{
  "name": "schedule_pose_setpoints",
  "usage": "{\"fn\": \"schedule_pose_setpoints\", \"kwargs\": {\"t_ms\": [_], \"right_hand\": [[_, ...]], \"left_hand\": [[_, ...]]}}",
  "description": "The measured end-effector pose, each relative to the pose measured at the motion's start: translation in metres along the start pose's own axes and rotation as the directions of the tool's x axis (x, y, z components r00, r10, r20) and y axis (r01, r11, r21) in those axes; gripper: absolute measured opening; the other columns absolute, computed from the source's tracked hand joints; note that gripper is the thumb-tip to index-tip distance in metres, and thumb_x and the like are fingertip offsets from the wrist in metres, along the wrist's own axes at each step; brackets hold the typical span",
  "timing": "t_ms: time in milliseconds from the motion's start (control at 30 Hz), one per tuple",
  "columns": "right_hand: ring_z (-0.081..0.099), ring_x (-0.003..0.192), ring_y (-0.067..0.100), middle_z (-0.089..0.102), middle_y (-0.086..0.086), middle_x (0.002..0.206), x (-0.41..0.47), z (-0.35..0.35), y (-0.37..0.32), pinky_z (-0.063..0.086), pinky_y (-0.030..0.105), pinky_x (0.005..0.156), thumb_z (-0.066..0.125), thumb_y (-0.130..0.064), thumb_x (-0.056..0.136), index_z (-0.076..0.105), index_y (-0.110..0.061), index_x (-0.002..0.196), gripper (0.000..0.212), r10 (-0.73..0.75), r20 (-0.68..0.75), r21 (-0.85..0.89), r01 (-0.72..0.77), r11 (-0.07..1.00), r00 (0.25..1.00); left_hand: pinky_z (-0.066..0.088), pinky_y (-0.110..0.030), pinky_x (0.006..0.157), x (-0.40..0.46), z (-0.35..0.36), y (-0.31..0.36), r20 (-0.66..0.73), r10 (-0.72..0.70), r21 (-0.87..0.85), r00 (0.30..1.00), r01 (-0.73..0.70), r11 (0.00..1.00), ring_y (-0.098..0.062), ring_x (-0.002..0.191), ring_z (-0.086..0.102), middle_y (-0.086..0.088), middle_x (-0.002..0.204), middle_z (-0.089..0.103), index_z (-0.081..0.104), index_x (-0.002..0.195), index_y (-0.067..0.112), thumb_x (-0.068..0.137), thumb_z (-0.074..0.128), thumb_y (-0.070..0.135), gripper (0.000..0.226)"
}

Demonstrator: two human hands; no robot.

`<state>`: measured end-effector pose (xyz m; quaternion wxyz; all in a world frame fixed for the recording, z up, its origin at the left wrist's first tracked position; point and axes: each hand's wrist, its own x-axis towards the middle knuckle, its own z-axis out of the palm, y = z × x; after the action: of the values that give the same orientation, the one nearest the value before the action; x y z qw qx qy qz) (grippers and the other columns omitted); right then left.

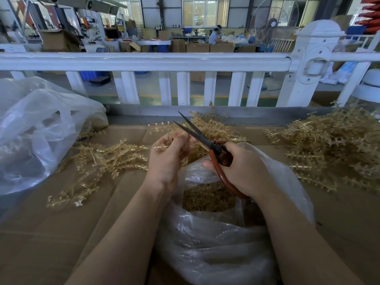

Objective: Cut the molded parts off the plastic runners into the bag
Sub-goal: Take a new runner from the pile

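Observation:
My left hand [167,155] pinches a thin amber plastic runner [161,147] between thumb and fingers, just above the mouth of a clear plastic bag [216,249]. My right hand [238,169] grips red-handled scissors [205,141]; their dark blades are parted and point up-left past my left thumb. Inside the bag lies a heap of small amber cut parts [207,197].
Amber runners lie in piles on the cardboard-covered table [51,233]: one at the left [102,159], one behind my hands [207,124], a big one at the right [333,145]. A large clear bag [35,130] stands at the left. A white railing [144,60] borders the far edge.

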<state>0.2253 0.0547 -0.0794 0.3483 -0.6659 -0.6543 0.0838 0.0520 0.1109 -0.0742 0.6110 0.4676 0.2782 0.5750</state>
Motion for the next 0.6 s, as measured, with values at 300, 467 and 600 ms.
{"fn": "schedule_pose_setpoints", "kwargs": {"t_ms": [300,467,600], "right_hand": [[0.044,0.092,-0.026,0.053,-0.029,0.076,0.0,0.0026,0.0007,0.029,0.006,0.056,0.05,-0.088,0.068,0.059,-0.038,0.097,0.059,-0.071,-0.064,-0.087,0.065,0.994,0.995],[0.05,0.074,-0.014,0.055,-0.028,0.079,0.0003,0.0025,0.0015,0.028,0.007,0.057,0.053,-0.086,0.071,0.057,-0.038,0.099,0.055,-0.088,-0.08,-0.15,0.075,0.986,0.993],[0.05,0.075,-0.012,0.057,-0.025,0.081,0.0007,0.0023,0.0015,0.03,0.008,0.058,0.049,-0.087,0.072,0.057,-0.037,0.1,0.058,-0.098,-0.075,-0.167,0.084,0.982,0.992]], "left_hand": [[0.052,-0.024,0.071,0.0031,-0.0034,-0.0039,-0.007,0.061,0.002,0.998,-0.061,0.998,-0.013,0.069,0.06,-0.002,0.07,0.066,0.068,0.072,0.015,0.078,0.072,0.019,0.008],[0.054,-0.028,0.079,0.0034,-0.0049,-0.0064,-0.024,0.095,0.014,0.995,-0.094,0.995,-0.017,0.077,0.065,-0.006,0.079,0.07,0.072,0.075,0.015,0.083,0.072,0.013,0.008],[0.055,-0.031,0.083,0.0039,-0.0059,-0.0081,-0.034,0.081,-0.005,0.996,-0.081,0.997,-0.019,0.082,0.066,-0.008,0.084,0.072,0.073,0.08,0.013,0.081,0.073,0.014,0.002]]}}
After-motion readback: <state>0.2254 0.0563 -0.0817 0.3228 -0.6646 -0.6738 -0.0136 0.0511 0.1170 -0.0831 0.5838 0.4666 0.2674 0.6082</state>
